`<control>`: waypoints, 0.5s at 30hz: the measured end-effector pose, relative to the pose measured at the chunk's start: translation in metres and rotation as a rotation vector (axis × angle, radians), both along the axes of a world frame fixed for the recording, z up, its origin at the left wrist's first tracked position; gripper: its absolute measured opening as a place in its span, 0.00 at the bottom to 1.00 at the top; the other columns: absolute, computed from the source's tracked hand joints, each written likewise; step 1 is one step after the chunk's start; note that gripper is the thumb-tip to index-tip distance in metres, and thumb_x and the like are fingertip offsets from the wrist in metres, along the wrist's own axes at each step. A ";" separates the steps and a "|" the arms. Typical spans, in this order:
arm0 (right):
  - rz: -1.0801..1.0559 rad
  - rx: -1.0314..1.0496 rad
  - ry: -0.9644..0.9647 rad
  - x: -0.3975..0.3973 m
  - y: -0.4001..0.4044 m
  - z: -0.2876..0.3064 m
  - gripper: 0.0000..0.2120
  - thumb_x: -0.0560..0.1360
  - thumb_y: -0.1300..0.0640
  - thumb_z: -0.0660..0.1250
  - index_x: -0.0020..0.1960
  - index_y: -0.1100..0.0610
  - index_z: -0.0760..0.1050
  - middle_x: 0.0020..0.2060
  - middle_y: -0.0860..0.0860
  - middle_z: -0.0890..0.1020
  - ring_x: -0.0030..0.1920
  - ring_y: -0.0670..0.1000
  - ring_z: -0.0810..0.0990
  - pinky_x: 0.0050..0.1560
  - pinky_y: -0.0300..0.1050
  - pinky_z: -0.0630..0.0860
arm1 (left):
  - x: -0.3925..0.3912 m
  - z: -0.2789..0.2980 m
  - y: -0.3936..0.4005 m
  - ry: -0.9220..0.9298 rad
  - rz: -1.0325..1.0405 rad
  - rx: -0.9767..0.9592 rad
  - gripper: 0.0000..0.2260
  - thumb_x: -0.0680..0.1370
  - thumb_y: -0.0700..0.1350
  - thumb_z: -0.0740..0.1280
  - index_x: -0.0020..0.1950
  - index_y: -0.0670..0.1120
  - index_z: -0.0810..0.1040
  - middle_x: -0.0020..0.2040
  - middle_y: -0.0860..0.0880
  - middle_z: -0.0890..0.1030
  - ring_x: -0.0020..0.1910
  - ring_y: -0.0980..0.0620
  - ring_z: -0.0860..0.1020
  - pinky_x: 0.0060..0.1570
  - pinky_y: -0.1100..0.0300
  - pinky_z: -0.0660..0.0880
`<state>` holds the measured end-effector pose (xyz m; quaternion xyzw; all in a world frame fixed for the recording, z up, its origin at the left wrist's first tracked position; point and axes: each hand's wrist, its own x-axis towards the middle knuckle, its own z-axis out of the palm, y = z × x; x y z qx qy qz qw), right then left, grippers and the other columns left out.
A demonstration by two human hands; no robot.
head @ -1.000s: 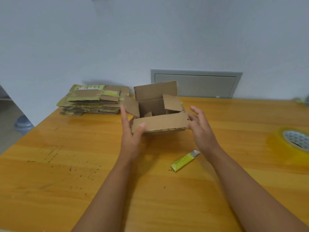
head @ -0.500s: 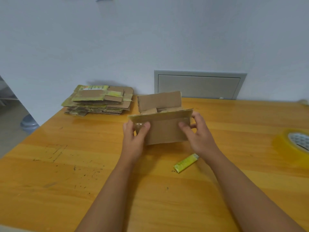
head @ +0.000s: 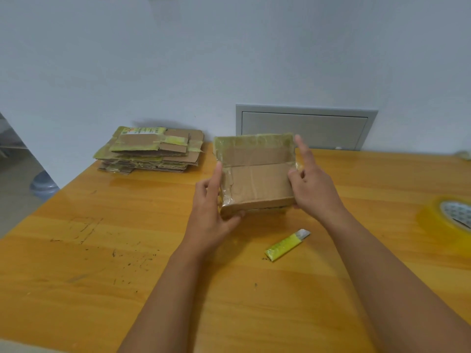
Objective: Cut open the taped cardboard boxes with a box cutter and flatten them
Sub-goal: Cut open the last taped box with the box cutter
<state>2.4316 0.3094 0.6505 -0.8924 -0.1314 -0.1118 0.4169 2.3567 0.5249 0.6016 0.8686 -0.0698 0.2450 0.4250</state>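
A small brown cardboard box (head: 257, 174) with yellowish clear tape along its edges is held between both hands above the middle of the table, its taped side facing me. My left hand (head: 210, 212) grips its left near corner, thumb under the edge. On the right side, my right hand (head: 311, 184) holds it with the index finger raised. The box cutter (head: 286, 245), yellow-green with a silver tip, lies on the table just in front of the box, touched by neither hand.
A stack of flattened cardboard boxes (head: 150, 151) lies at the back left of the wooden table (head: 102, 250). A roll of yellow tape (head: 448, 220) sits at the right edge. A grey wall panel (head: 305, 127) is behind the box.
The box stood open with its flaps up; I have turned it over towards me, so its taped side now faces up. Both hands have shifted to its sides.
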 end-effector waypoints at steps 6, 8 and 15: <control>0.051 -0.131 0.033 -0.001 0.002 -0.008 0.20 0.82 0.45 0.55 0.73 0.41 0.63 0.59 0.51 0.68 0.52 0.50 0.71 0.45 0.46 0.67 | -0.001 -0.003 0.004 0.048 0.034 0.026 0.51 0.68 0.48 0.78 0.73 0.75 0.45 0.58 0.59 0.62 0.58 0.57 0.69 0.56 0.60 0.70; 0.096 -0.106 0.048 -0.006 -0.001 -0.011 0.23 0.78 0.41 0.61 0.72 0.42 0.62 0.63 0.46 0.62 0.59 0.49 0.70 0.52 0.45 0.69 | -0.001 -0.004 0.004 0.046 0.037 0.018 0.51 0.68 0.47 0.79 0.75 0.72 0.45 0.58 0.59 0.62 0.58 0.59 0.69 0.56 0.61 0.70; 0.418 0.049 0.200 -0.013 -0.024 0.001 0.56 0.65 0.44 0.80 0.78 0.36 0.42 0.69 0.33 0.60 0.61 0.29 0.67 0.57 0.29 0.69 | -0.001 0.005 0.008 -0.056 0.003 -0.188 0.48 0.67 0.43 0.81 0.75 0.64 0.55 0.75 0.54 0.57 0.63 0.73 0.66 0.55 0.74 0.70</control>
